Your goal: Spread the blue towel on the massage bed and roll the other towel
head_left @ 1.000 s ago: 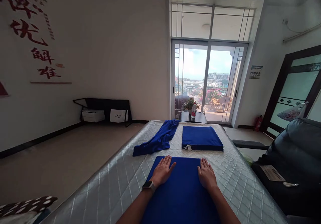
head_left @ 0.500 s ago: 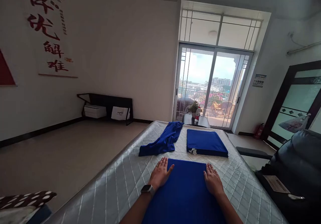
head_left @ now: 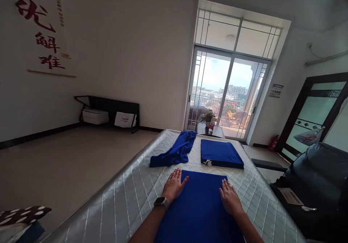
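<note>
A flat, smooth piece of blue cloth [head_left: 202,210] lies in front of me, its near end running out of the picture. My left hand [head_left: 174,185] rests flat along its far left edge, fingers stretched forward and thumb spread onto the cloth; a watch is on that wrist. On the opposite edge my right hand [head_left: 230,196] lies flat too, fingers extended. Past my hands sits a neatly folded stack of blue cloth [head_left: 221,152] with white tags at its near left corner. Left of that stack, another blue cloth [head_left: 175,150] lies crumpled.
Everything blue lies on a bed-like surface with a quilted silver cover [head_left: 122,196]. A small table [head_left: 217,132] with a plant and bottle stands beyond it. At right is a dark sofa [head_left: 320,177]; at far left, a black bench [head_left: 114,107] with white boxes.
The view has turned and tilted slightly, shifting the room in the picture. Both hands stay flat at the cloth's edges, with hardly any movement.
</note>
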`<action>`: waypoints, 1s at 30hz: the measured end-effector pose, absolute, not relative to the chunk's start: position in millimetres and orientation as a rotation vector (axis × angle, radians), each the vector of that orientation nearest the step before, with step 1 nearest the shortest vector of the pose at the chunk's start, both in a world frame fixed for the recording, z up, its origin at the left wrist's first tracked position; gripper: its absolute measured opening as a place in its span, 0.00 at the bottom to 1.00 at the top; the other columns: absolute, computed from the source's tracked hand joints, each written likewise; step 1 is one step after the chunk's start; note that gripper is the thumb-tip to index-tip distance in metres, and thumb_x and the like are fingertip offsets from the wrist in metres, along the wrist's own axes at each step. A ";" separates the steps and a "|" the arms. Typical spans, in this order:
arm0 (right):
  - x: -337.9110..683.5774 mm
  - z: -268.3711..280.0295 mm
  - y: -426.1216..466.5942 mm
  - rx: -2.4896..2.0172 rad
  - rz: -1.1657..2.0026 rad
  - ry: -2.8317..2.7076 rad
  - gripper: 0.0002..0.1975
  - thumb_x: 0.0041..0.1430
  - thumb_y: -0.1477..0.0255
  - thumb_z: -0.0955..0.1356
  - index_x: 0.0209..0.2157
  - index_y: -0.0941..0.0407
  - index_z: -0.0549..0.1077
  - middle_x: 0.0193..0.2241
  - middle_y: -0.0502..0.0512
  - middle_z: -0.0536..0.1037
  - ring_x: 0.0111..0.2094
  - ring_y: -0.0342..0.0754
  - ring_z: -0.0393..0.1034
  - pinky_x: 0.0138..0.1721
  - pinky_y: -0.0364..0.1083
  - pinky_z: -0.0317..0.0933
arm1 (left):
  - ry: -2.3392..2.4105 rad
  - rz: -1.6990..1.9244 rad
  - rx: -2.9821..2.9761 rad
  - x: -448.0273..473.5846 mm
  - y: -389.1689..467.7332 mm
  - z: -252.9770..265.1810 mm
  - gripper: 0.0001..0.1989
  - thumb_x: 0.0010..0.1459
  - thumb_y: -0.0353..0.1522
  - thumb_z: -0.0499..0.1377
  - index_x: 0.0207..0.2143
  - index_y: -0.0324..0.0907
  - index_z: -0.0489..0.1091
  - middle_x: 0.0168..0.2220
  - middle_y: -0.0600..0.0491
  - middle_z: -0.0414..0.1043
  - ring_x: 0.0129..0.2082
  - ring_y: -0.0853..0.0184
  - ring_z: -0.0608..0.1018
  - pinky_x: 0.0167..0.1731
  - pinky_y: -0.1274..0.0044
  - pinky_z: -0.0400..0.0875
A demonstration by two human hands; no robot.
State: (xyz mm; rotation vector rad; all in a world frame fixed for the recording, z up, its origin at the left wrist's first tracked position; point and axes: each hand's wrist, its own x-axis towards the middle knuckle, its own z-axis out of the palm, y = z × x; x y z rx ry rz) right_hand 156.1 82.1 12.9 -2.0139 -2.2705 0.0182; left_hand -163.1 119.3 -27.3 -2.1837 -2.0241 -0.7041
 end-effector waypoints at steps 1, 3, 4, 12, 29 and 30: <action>155.8 11.6 78.7 -2.016 0.029 -2.268 0.32 0.68 0.63 0.50 0.69 0.63 0.49 0.70 0.57 0.49 0.70 0.49 0.38 0.68 0.52 0.37 | -2.024 -0.704 -2.185 -163.1 119.5 -27.6 0.42 0.66 0.55 0.36 0.65 0.31 0.58 0.66 0.38 0.59 0.68 0.53 0.59 0.66 0.62 0.54; 155.1 10.1 73.6 -2.015 0.054 -2.256 0.32 0.68 0.63 0.49 0.69 0.62 0.48 0.70 0.56 0.47 0.70 0.48 0.38 0.68 0.52 0.36 | -2.026 -0.698 -2.188 -162.9 120.0 -27.7 0.42 0.65 0.55 0.37 0.65 0.31 0.58 0.66 0.38 0.60 0.68 0.53 0.59 0.65 0.61 0.55; 154.9 10.1 71.9 -2.014 0.065 -2.249 0.32 0.69 0.62 0.49 0.69 0.62 0.48 0.70 0.56 0.47 0.70 0.48 0.37 0.68 0.52 0.36 | -2.028 -0.693 -2.191 -162.8 120.2 -27.6 0.43 0.65 0.56 0.37 0.65 0.31 0.58 0.66 0.38 0.60 0.68 0.52 0.59 0.65 0.61 0.56; 157.2 12.1 69.0 -1.983 0.125 -2.221 0.31 0.69 0.64 0.49 0.69 0.62 0.46 0.70 0.57 0.45 0.71 0.48 0.35 0.68 0.52 0.35 | -2.074 -0.646 -2.160 -158.1 112.6 -12.7 0.42 0.65 0.55 0.35 0.66 0.32 0.55 0.67 0.37 0.57 0.68 0.50 0.57 0.65 0.57 0.55; 163.5 12.2 67.2 -1.933 0.107 -2.275 0.31 0.66 0.69 0.51 0.69 0.62 0.50 0.70 0.58 0.46 0.71 0.50 0.35 0.68 0.53 0.35 | -1.716 -0.610 -2.692 20.2 63.1 -11.9 0.35 0.68 0.48 0.33 0.70 0.38 0.46 0.70 0.44 0.50 0.70 0.57 0.51 0.67 0.58 0.51; 162.5 11.8 68.0 -1.943 0.111 -2.251 0.31 0.67 0.68 0.50 0.69 0.63 0.49 0.70 0.59 0.46 0.71 0.50 0.36 0.68 0.53 0.35 | -1.745 -0.592 -2.658 4.6 64.8 -12.7 0.35 0.68 0.49 0.33 0.70 0.39 0.46 0.70 0.44 0.50 0.70 0.57 0.51 0.67 0.58 0.51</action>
